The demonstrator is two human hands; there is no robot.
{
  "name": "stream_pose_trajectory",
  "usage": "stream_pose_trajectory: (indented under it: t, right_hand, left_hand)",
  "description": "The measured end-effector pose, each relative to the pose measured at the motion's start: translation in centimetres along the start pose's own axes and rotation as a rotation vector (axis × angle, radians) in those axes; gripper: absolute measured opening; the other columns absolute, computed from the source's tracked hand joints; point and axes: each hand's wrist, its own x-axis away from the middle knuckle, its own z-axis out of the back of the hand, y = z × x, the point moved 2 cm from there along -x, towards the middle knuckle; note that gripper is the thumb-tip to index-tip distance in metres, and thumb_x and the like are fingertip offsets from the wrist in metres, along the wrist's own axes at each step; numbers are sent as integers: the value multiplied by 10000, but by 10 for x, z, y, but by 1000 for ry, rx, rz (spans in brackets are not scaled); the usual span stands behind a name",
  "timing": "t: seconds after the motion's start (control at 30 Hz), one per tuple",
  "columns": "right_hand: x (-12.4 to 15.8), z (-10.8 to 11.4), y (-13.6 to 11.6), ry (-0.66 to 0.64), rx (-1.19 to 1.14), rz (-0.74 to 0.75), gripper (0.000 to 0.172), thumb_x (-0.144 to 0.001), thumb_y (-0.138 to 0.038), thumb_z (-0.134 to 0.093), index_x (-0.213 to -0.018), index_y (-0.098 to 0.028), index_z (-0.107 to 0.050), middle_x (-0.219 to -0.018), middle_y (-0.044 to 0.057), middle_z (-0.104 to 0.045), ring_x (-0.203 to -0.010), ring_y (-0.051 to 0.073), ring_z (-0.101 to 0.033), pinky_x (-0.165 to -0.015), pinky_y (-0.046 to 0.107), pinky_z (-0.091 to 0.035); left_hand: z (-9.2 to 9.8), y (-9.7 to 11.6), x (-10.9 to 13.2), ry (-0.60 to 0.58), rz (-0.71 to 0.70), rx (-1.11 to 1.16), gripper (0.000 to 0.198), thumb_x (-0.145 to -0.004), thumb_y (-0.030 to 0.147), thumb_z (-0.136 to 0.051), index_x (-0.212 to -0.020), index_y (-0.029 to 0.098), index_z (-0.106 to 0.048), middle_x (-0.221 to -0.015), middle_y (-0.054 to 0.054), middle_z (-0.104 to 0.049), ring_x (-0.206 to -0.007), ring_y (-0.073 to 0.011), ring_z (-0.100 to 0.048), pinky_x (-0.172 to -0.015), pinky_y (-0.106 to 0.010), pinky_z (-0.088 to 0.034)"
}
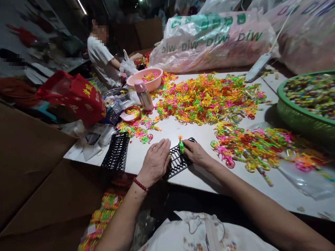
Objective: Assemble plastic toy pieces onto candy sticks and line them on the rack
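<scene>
A black plastic rack [178,164] with rows of slots lies tilted at the table's front edge, between my hands. My left hand [156,158] rests along its left side, fingers stretched out together; whether something is under the palm is hidden. At the rack's right side, my right hand [195,151] pinches a small green and orange plastic toy [181,145], held upright over the slots. Left of my left hand stands a stack of similar black racks [115,151]. Beyond them spreads a large heap of colourful small plastic toys [199,99].
More toys and filled tubes [251,146] lie at right, near a green basket [281,92]. A pink thermos [143,96], red basket [139,116], pink basin [157,82] and red bag [75,97] stand at left. Another person [101,57] sits behind; large plastic bags [209,42] line the back.
</scene>
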Motion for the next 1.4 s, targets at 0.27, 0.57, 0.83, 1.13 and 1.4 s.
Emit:
stream_pose_trajectory:
  t: [0.27, 0.57, 0.83, 1.13, 1.4]
  right_hand:
    - [-14, -33, 0, -6, -380, -130, 143, -803, -326, -571, -825, -187, -600, -739, -4, -612, -687, 155, -566, -639, 256, -438]
    - [-17, -41, -5, -134, 84, 116, 142, -864, -158, -495, -872, -173, -635, -853, 56, -668, -779, 169, -578, -737, 265, -433]
    - [-18, -49, -12, -168, 205, 96, 176, -801, -113, -574, -968, -126, -630, -919, 93, -667, -803, 189, -593, -735, 276, -453]
    - [99, 64, -1, 161, 481, -4, 150, -901, -137, -503, -960, -181, -633, -1026, 104, -607, -904, 197, -555, -807, 306, -449]
    - [146, 109, 58, 219, 958, -285, 223, -902, -183, -485, -792, -168, -678, -868, 129, -565, -801, 243, -478, -709, 338, -354]
  left_hand:
    - [0, 0, -1, 32, -12, 24, 640, -952, 181, -422, -1528, 114, -154, -1447, -163, -486, -1370, -252, -420, -1080, -423, -370]
    - [0, 1, 0, -28, 16, 1, 613, -962, 199, -379, -1536, 140, -172, -1520, -148, -387, -1401, -244, -374, -1096, -434, -347]
    - [0, 7, -5, -62, -6, -90, 463, -964, 304, -444, -1419, 220, -450, -1526, -75, -385, -1373, -270, -412, -1068, -454, -347]
    - [-3, 4, -6, 12, -26, -83, 452, -947, 341, -487, -1370, 181, -493, -1488, -107, -441, -1298, -275, -499, -1024, -443, -380]
    - [1, 13, -6, -5, -19, -72, 470, -937, 365, -494, -1372, 186, -494, -1484, -115, -445, -1291, -278, -508, -955, -430, -426]
